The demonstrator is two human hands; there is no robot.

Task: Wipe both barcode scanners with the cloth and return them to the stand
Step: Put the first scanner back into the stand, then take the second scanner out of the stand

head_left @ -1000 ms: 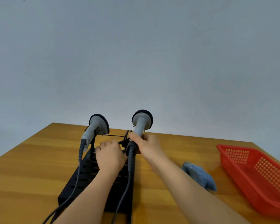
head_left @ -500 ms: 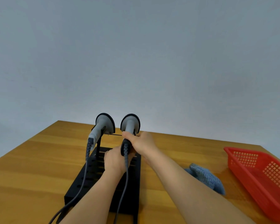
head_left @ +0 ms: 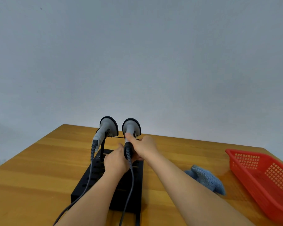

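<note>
Two grey barcode scanners with black rims stand side by side over a black slotted stand (head_left: 137, 190). The left scanner (head_left: 105, 128) rests on the stand's upright, untouched. My right hand (head_left: 145, 146) is wrapped around the handle of the right scanner (head_left: 131, 128), thumb up along its neck. Just below it, my left hand (head_left: 115, 161) sits on the stand beside the handle's black base, fingers curled; what it grips is hidden. A crumpled blue cloth (head_left: 206, 178) lies on the table right of my right forearm.
A red plastic basket (head_left: 260, 173) sits at the table's right edge. Grey cables (head_left: 87, 188) run from both scanners over the stand toward me. The wooden table (head_left: 31, 176) ends at a plain grey wall behind the scanners.
My right hand has carried the right scanner leftward and down, close beside the left scanner. My left hand stayed at the stand under the handle. The view shifted slightly.
</note>
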